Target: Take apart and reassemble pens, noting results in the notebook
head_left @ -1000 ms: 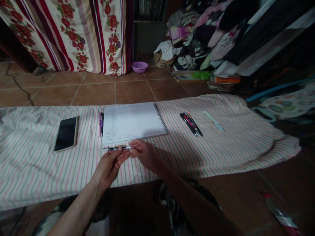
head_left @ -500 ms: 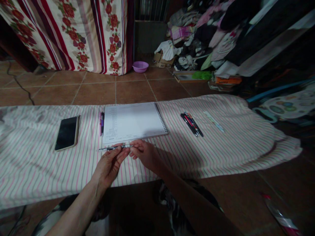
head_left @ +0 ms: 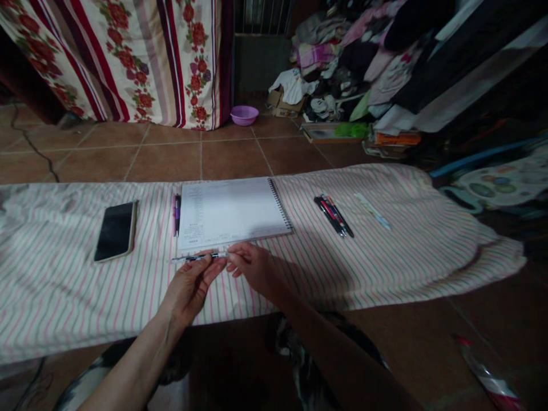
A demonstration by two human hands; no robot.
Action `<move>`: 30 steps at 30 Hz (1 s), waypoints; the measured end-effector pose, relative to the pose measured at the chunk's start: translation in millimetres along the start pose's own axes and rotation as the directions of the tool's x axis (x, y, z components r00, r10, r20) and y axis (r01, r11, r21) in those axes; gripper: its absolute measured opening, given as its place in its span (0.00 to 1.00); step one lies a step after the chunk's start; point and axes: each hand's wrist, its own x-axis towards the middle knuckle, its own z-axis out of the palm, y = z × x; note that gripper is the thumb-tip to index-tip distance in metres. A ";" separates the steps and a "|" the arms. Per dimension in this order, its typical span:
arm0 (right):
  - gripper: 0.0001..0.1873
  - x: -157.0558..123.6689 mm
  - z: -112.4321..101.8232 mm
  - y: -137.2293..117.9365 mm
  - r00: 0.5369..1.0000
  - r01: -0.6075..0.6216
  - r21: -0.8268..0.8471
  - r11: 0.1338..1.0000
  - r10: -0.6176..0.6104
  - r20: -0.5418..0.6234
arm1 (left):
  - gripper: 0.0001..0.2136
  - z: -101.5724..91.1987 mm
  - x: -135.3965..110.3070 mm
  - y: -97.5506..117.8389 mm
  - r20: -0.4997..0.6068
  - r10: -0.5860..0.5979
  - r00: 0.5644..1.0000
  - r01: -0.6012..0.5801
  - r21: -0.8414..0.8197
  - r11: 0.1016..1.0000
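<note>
Between my hands, just in front of the notebook's near edge, a slim pen (head_left: 188, 258) lies level, its body clear and dark. My left hand (head_left: 199, 279) pinches it around the middle between thumb and fingers. At the pen's right end, my right hand (head_left: 248, 262) has its fingertips closed on it. The spiral notebook (head_left: 235, 205) lies open at a mostly blank page with printed margins, its coil to the right. Along its left side rest a pink pen (head_left: 174, 214) and a dark purple pen (head_left: 178, 216).
A phone (head_left: 115, 231) lies at the left on the striped cloth (head_left: 308, 268). To the right are several pens (head_left: 334, 217) in a bunch and a pale strip-like item (head_left: 371, 211). A purple basin (head_left: 244, 116) and a heap of clothes (head_left: 342, 63) stand on the floor beyond.
</note>
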 end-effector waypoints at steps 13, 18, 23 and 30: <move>0.07 -0.6 -3.3 -1.7 0.999 -0.032 0.004 0.999 0.032 -0.004 | 0.08 0.8 -0.4 0.3 -0.003 -0.011 1.000 0.011 0.017 1.000; 0.08 0.1 -3.9 -2.1 0.999 -0.049 -0.011 0.999 0.049 -0.009 | 0.08 -1.0 0.4 -0.1 0.008 -0.015 1.000 0.015 0.025 1.000; 0.08 -0.3 -4.9 -5.4 0.998 -0.056 -0.002 0.998 0.056 -0.023 | 0.08 -1.3 0.7 -0.2 0.007 -0.012 1.000 0.011 0.028 1.000; 0.08 0.0 -5.5 -3.7 0.999 -0.036 -0.003 0.999 0.035 -0.034 | 0.08 -1.6 0.3 0.0 0.012 -0.007 1.000 0.007 0.010 1.000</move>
